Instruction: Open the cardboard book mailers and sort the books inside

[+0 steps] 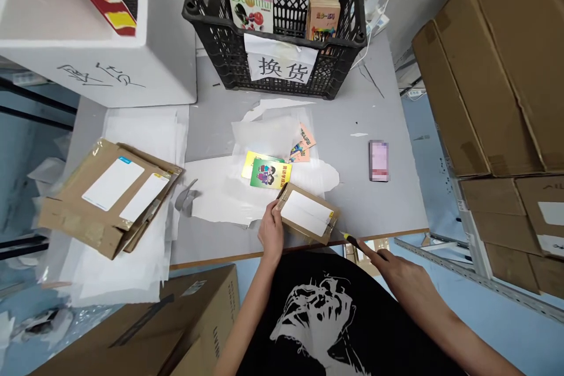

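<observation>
A small cardboard box (288, 188) with a white label lies tilted near the front edge of the table. My left hand (271, 229) grips its left end, thumb on top. In my right hand (399, 273) is a utility knife (351, 240) with a black and yellow handle, its tip close to the box's right end. I cannot tell whether the blade touches the cardboard. Just behind the box are a green and yellow booklet (271, 174) and some pink cards (303, 144), lying on white paper (220, 200).
A black plastic crate (211, 50) holding booklets stands at the back, beside a white foam box (171, 53). Flattened cardboard packaging (101, 211) rests on paper sheets at left. A phone (379, 161) lies at right. Large cartons (480, 82) stand beyond the table's right side.
</observation>
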Action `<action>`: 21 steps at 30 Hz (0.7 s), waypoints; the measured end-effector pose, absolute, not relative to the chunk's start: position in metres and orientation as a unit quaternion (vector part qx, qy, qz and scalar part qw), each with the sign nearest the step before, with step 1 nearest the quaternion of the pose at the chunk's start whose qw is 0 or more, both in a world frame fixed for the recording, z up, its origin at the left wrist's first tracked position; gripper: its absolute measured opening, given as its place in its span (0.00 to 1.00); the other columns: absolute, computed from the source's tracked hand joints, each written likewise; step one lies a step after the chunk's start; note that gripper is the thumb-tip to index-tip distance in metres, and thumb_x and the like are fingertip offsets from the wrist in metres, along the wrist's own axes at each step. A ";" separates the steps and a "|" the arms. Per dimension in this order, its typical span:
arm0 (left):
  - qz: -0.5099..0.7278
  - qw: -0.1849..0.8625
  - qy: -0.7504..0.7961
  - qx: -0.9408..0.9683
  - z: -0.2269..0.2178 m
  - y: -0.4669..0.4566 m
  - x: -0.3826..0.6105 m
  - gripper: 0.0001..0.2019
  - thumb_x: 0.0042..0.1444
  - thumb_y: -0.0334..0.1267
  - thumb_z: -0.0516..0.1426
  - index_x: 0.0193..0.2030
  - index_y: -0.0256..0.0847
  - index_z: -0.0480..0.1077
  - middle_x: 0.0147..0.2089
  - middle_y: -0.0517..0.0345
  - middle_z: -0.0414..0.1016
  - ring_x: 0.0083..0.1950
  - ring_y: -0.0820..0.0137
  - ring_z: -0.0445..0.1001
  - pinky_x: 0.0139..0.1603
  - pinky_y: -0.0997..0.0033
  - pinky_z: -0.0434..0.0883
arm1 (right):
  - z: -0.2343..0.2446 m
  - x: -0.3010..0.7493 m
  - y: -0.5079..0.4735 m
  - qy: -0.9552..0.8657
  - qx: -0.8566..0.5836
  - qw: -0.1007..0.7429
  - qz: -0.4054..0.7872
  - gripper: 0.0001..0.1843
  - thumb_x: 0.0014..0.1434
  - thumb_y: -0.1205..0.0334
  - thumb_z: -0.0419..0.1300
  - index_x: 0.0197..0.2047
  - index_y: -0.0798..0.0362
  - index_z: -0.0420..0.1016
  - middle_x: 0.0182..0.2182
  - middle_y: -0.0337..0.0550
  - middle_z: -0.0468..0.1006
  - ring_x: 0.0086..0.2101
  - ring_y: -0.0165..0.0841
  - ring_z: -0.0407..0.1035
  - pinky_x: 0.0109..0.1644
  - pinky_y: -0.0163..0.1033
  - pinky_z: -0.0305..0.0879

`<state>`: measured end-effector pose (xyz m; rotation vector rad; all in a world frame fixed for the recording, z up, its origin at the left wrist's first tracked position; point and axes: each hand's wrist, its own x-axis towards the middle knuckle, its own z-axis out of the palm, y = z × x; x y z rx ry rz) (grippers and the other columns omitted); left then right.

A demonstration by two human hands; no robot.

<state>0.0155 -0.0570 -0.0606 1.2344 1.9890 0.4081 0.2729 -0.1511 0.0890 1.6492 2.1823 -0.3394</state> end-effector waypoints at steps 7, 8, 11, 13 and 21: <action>0.089 0.217 0.467 0.853 -0.024 -0.022 0.015 0.34 0.58 0.48 0.51 0.67 0.38 0.46 0.69 0.45 0.49 0.71 0.54 0.39 0.66 0.45 0.46 | 0.090 0.293 -0.163 0.619 0.738 -0.014 -0.269 0.26 0.65 0.54 0.44 0.66 0.41 0.52 0.33 0.39 0.81 0.27 0.34 0.75 0.25 0.33 0.67; 0.050 0.203 0.375 0.903 -0.021 -0.016 0.020 0.38 0.54 0.51 0.54 0.68 0.42 0.45 0.70 0.47 0.47 0.71 0.54 0.38 0.67 0.44 0.43 | 0.085 0.292 -0.162 0.591 0.751 -0.030 -0.293 0.26 0.65 0.52 0.44 0.66 0.42 0.53 0.30 0.38 0.80 0.24 0.33 0.74 0.25 0.33 0.67; -0.046 0.156 0.199 0.966 -0.020 0.002 0.036 0.47 0.43 0.53 0.63 0.68 0.51 0.46 0.70 0.51 0.47 0.70 0.49 0.41 0.66 0.41 0.39 | 0.066 0.285 -0.155 0.530 0.765 -0.084 -0.357 0.27 0.64 0.50 0.45 0.65 0.45 0.56 0.26 0.36 0.79 0.21 0.30 0.71 0.28 0.34 0.68; -0.072 0.142 0.176 0.971 -0.022 0.008 0.040 0.49 0.39 0.48 0.66 0.67 0.53 0.47 0.70 0.50 0.48 0.67 0.47 0.48 0.64 0.41 0.44 | 0.056 0.281 -0.150 0.497 0.766 -0.126 -0.387 0.27 0.64 0.49 0.45 0.64 0.46 0.57 0.28 0.37 0.79 0.21 0.29 0.71 0.29 0.34 0.68; 0.008 0.128 0.487 0.864 -0.020 -0.025 -0.031 0.42 0.46 0.55 0.59 0.67 0.49 0.50 0.64 0.41 0.53 0.58 0.47 0.57 0.54 0.47 0.55 | 0.050 0.262 -0.127 0.464 0.722 -0.208 -0.470 0.27 0.63 0.49 0.47 0.63 0.45 0.59 0.27 0.36 0.78 0.19 0.27 0.67 0.30 0.34 0.69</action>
